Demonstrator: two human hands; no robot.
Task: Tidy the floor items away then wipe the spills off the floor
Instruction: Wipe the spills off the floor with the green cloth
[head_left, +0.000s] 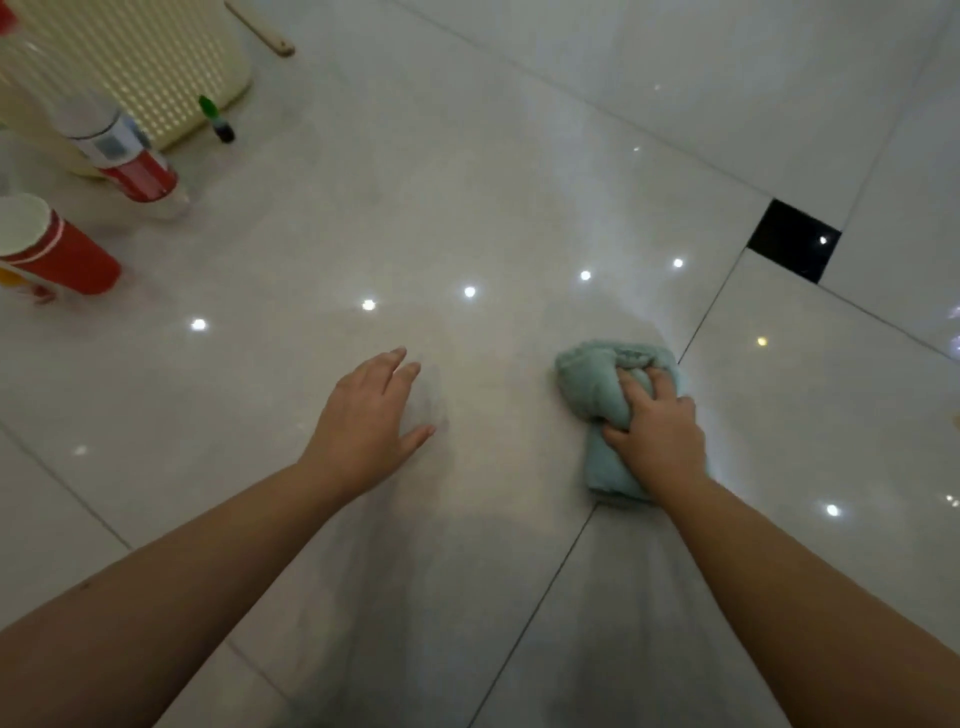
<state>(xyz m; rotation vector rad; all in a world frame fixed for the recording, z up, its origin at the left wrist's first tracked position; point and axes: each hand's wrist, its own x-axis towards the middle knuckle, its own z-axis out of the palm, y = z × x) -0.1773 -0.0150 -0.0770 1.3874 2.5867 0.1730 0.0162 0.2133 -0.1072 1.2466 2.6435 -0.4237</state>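
Pale glossy floor tiles (467, 208) are wiped with a bunched green cloth (584, 384), gripped by the right hand (660, 431); the left hand (363, 421) is held spread, likely for balance.

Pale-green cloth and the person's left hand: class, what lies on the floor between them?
Head view: only bare glossy pale floor tile between the left hand and the bunched pale-green cloth.
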